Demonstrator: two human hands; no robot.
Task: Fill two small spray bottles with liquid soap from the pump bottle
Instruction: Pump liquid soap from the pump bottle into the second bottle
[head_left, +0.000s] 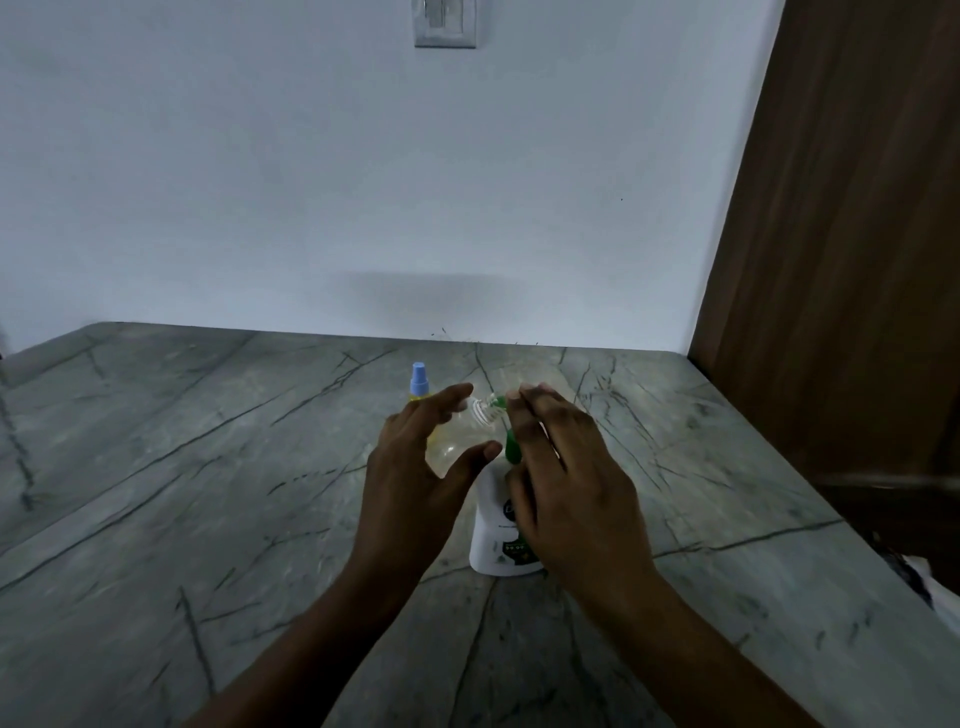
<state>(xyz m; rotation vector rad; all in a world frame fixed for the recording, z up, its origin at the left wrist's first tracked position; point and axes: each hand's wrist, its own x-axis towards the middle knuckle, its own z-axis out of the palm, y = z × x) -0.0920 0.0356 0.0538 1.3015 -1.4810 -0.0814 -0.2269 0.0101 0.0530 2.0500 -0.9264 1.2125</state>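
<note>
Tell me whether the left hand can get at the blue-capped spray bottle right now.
Probably not yet: the left hand holds the clear bottle at the pump bottle. The blue-capped spray bottle stands just behind it, nothing between.

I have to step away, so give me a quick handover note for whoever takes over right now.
Left hand: holds the open clear spray bottle, tilted, neck at the green pump nozzle.
Right hand: on the pump of the white soap bottle, standing on the counter.
Done: blue-capped spray bottle stands behind, capped, with yellow liquid.
Left: finish filling the clear one; its cap is not in view.
</note>
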